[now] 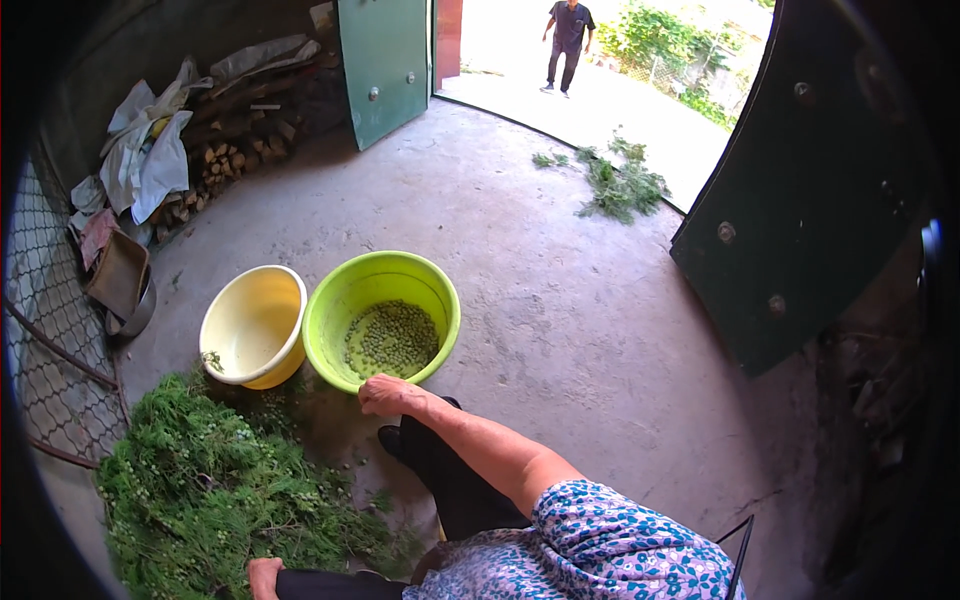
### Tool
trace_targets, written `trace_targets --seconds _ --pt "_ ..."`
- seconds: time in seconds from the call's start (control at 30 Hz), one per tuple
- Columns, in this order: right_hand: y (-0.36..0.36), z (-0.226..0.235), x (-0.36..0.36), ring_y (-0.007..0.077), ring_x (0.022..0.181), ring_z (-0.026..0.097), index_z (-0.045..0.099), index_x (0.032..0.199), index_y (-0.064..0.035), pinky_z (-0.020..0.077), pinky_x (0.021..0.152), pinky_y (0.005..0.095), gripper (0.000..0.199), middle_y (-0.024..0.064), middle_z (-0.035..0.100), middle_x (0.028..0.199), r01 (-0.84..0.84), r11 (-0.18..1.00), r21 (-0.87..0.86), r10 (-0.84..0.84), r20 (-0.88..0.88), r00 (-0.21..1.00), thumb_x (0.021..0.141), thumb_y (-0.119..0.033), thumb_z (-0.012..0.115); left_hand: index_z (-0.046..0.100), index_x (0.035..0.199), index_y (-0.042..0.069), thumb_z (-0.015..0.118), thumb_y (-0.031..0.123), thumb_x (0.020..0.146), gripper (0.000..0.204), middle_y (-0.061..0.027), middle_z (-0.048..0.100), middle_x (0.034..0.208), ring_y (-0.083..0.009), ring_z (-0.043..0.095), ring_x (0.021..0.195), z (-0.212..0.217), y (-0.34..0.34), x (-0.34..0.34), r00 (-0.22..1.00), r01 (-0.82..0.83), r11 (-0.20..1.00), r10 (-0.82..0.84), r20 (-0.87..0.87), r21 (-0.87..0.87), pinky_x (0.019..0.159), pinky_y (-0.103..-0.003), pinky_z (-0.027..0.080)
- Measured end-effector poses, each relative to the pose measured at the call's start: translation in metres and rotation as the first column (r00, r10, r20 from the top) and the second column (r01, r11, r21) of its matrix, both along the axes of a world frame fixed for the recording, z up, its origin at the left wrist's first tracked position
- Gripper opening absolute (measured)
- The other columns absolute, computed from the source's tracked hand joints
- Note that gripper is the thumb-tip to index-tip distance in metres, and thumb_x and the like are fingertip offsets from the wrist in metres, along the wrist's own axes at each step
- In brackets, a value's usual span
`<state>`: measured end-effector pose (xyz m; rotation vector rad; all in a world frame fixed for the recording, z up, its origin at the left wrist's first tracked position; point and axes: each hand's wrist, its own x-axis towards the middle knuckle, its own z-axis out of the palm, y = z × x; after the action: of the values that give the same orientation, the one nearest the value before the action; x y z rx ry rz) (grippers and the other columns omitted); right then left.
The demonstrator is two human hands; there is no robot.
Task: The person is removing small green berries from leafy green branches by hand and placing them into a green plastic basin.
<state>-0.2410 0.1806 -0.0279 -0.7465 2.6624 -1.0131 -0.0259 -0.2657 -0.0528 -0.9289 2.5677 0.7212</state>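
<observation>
My right hand (388,396) is closed at the near rim of a lime-green tub (446,345). Its fingers are curled together, and whatever they hold is hidden. Many small round green berries (392,338) cover part of the tub's bottom. At the lower edge, beside my dark-trousered knee, my left hand (265,577) is next to a big heap of leafy evergreen branches (215,480) bearing pale green berries. Part of that hand is cut off and its fingers do not show clearly. A pale yellow tub (250,330) stands left of the green one, with a sprig on its rim.
Stacked firewood (225,165) and white plastic sacks (150,150) lie by the left wall, near a wire mesh panel (60,330). Green metal doors (385,75) stand open at the far side. More cut branches (620,185) lie by the threshold, and a person (568,45) is outside.
</observation>
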Motion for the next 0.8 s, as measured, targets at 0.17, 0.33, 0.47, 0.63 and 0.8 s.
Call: trace_targets --seconds 0.17,0.33,0.47,0.63,0.8 --pt "0.011 -0.015 -0.005 0.0289 0.065 0.059 0.063 0.072 -0.0038 0.0454 0.059 0.0370 0.020 0.0146 0.059 0.065 0.038 0.999 0.025 -0.037 -0.015 0.999 0.066 -0.022 0.059 0.060 0.055 -0.002 0.060 0.015 0.054 0.018 -0.0148 0.056 0.050 -0.0235 0.057 0.050 -0.016 0.007 -0.016 0.989 0.150 0.985 -0.151 -0.003 -0.088 0.053 -0.035 0.045" --pt "-0.002 -0.002 -0.003 0.0290 0.067 0.060 0.064 0.073 -0.0041 0.0459 0.060 0.0374 0.020 0.0138 0.061 0.068 0.014 1.000 0.008 -0.014 0.029 0.999 0.066 -0.022 0.059 0.061 0.055 -0.002 0.058 0.015 0.056 0.018 -0.0131 0.057 0.049 -0.0213 0.057 0.048 0.019 0.014 -0.005 0.985 0.122 0.992 -0.125 -0.116 -0.026 0.053 -0.034 0.045" --pt "-0.001 -0.008 0.000 0.0296 0.067 0.060 0.064 0.074 -0.0045 0.0463 0.061 0.0381 0.021 0.0131 0.062 0.069 0.042 0.999 -0.002 -0.042 -0.015 0.999 0.066 -0.023 0.059 0.059 0.055 -0.003 0.057 0.017 0.058 0.020 -0.0145 0.056 0.050 -0.0222 0.056 0.048 0.017 0.011 -0.004 0.950 0.219 0.963 -0.247 -0.191 -0.158 0.051 -0.034 0.043" --pt "-0.002 -0.010 -0.005 0.0289 0.068 0.060 0.064 0.071 -0.0059 0.0468 0.061 0.0383 0.020 0.0131 0.061 0.068 0.014 1.000 -0.020 -0.015 -0.048 0.999 0.064 -0.024 0.059 0.052 0.057 -0.007 0.051 0.023 0.063 0.031 -0.0223 0.051 0.053 -0.0319 0.050 0.049 0.029 0.009 0.000 0.887 0.374 0.914 -0.402 -0.228 -0.159 0.054 -0.042 0.040" --pt "-0.002 -0.009 -0.003 0.0288 0.067 0.059 0.063 0.069 -0.0060 0.0453 0.058 0.0389 0.018 0.0137 0.059 0.066 0.036 0.999 0.019 -0.036 -0.022 0.999 0.063 -0.022 0.057 0.052 0.057 -0.005 0.050 0.018 0.065 0.025 -0.0181 0.054 0.054 -0.0260 0.054 0.048 0.034 0.024 -0.004 0.884 0.350 0.920 -0.387 -0.262 -0.178 0.051 -0.036 0.041"
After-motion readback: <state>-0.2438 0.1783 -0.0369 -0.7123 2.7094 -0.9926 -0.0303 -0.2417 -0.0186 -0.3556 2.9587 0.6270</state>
